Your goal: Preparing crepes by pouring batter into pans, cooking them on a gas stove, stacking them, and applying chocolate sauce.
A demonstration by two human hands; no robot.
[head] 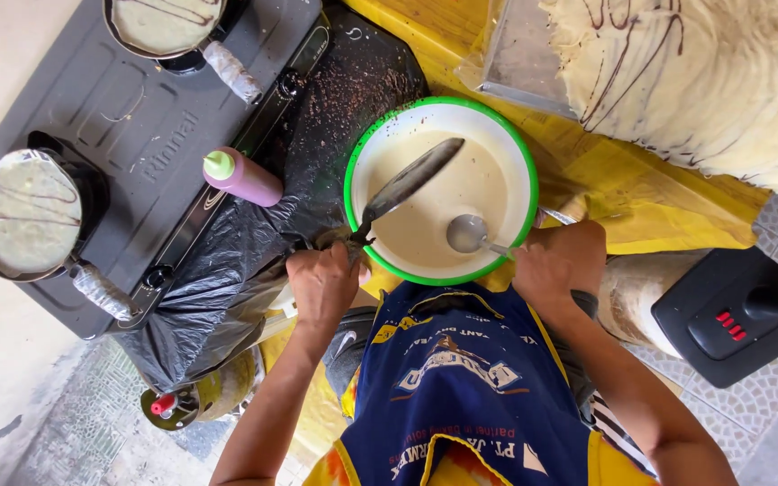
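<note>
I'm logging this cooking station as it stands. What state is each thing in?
Bowl: holds pale batter.
Ladle: bowl end in batter, held by right hand.
Spatula: over the bowl, held by left hand.
Near pan: thin crepe with dark drizzle.
Far pan: same.
Squeeze bottle: capped, lying down.

L hand (321,283) w/ spatula (404,184), R hand (558,261) prob. ladle (467,233).

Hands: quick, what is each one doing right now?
Left hand: closed on the spatula, whose blade sits over the batter bowl.
Right hand: closed on the ladle, whose scoop is in the batter.
</note>
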